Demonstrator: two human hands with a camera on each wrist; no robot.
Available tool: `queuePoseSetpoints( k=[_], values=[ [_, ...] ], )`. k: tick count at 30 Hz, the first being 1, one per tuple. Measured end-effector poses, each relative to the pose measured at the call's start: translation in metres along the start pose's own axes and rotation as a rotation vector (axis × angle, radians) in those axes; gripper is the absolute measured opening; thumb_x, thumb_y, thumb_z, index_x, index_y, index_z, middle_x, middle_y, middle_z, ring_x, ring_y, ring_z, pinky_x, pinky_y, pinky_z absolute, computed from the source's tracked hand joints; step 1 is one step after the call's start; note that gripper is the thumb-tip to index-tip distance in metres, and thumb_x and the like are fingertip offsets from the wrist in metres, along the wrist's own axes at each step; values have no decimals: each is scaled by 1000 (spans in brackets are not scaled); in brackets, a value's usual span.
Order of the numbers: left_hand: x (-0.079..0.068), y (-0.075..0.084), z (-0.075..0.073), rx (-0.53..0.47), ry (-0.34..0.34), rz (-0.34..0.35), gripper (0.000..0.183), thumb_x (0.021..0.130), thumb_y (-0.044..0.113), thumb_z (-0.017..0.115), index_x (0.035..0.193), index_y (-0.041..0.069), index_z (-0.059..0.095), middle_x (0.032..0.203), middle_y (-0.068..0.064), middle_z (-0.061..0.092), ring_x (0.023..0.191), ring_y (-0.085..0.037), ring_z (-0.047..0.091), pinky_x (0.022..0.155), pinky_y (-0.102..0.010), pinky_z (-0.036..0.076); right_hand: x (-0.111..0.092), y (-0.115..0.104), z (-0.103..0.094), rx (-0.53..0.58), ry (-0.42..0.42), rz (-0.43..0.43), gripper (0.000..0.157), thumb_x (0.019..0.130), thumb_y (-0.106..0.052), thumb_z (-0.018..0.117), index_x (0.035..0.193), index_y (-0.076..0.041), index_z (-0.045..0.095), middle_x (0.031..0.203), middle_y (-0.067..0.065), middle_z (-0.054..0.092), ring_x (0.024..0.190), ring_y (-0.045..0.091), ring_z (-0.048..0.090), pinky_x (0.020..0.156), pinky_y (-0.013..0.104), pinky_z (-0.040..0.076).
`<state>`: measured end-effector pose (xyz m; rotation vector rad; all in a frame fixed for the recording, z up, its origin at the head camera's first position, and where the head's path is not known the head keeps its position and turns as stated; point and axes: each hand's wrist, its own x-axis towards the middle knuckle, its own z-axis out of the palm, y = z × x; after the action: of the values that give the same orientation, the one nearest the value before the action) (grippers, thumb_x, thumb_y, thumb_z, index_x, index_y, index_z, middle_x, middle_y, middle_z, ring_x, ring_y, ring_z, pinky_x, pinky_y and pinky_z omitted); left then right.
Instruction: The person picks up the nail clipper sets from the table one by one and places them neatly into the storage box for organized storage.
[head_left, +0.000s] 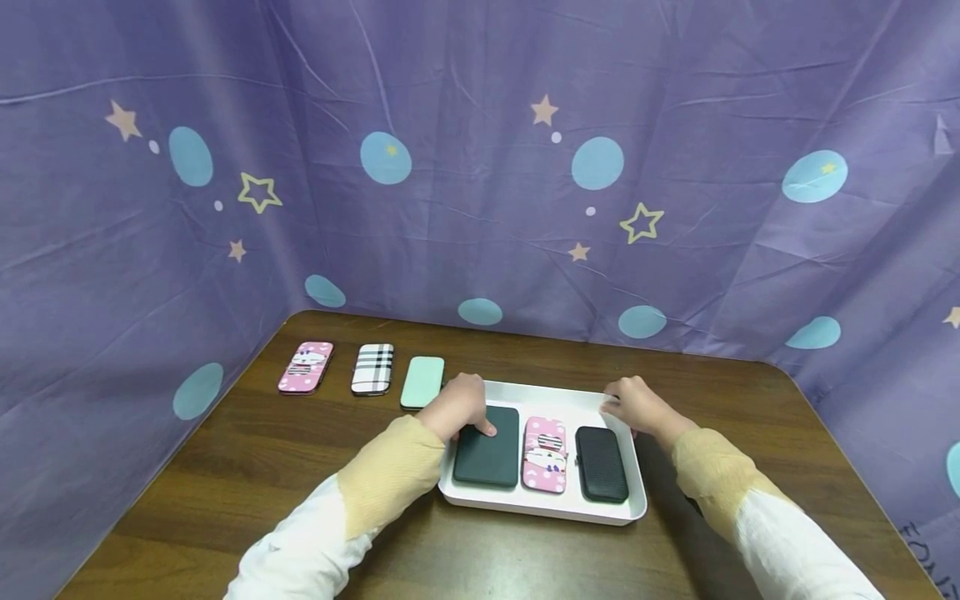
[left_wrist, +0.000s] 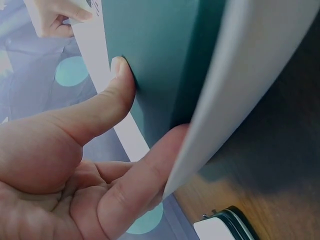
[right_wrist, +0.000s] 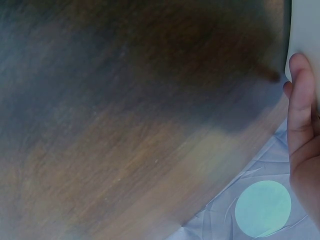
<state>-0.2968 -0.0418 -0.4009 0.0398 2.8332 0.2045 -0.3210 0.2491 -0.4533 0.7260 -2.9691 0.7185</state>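
A white tray (head_left: 536, 507) sits on the wooden table with three cases in it. My left hand (head_left: 462, 407) is at its back left corner, pinching the dark green flat case (head_left: 487, 458). The left wrist view shows the thumb (left_wrist: 120, 75) on the case's face and a finger (left_wrist: 160, 155) between its side and the tray wall. My right hand (head_left: 641, 407) grips the tray's back right rim, its fingers (right_wrist: 301, 95) along the outer wall. Beside the green case lie a pink cat-print case (head_left: 545, 467) and a black textured case (head_left: 602, 467).
Left of the tray, a pink cat-print case (head_left: 306, 367), a plaid case (head_left: 372, 369) and a mint green case (head_left: 423, 382) lie in a row on the table (head_left: 247, 475). A purple curtain (head_left: 465, 208) hangs behind the table.
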Motion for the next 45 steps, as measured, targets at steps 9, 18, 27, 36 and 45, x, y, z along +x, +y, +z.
queuePoseSetpoints(
  k=[9, 18, 27, 36, 45],
  values=[
    [-3, 3, -1, -1, -1, -7, 78, 56, 40, 89, 111, -5, 60, 96, -20, 65, 41, -21, 58, 40, -28, 49, 0, 1, 0, 3, 7, -10, 18, 82, -3, 68, 68, -5, 58, 64, 8, 62, 31, 5, 46, 32, 22, 42],
    [-3, 1, 2, 54, 49, 46, 76, 53, 43, 90, 107, -2, 64, 98, -15, 67, 77, -24, 66, 76, -34, 55, -1, 2, 2, 5, 11, -15, 19, 82, -3, 69, 67, -5, 58, 63, 8, 62, 30, 5, 47, 31, 22, 41],
    [-5, -1, 3, 52, 82, 64, 73, 52, 42, 91, 104, -2, 65, 97, -14, 68, 88, -25, 65, 79, -37, 54, 0, 2, 2, 9, 6, -1, 20, 83, -4, 68, 67, -6, 57, 64, 8, 62, 31, 5, 46, 32, 23, 42],
    [-12, -3, 1, 53, 90, 78, 67, 56, 39, 91, 104, -1, 66, 97, -14, 68, 87, -25, 66, 76, -36, 55, 1, 0, 2, -11, 16, -28, 19, 83, -3, 69, 67, -6, 58, 63, 7, 62, 31, 5, 47, 32, 21, 41],
    [-18, 0, -3, 86, 96, 113, 59, 59, 36, 90, 100, -1, 68, 95, -14, 69, 82, -24, 66, 73, -36, 56, 1, 1, 0, -19, 20, -29, 20, 82, -3, 69, 66, -6, 57, 61, 6, 61, 31, 4, 46, 33, 20, 41]
  ],
)
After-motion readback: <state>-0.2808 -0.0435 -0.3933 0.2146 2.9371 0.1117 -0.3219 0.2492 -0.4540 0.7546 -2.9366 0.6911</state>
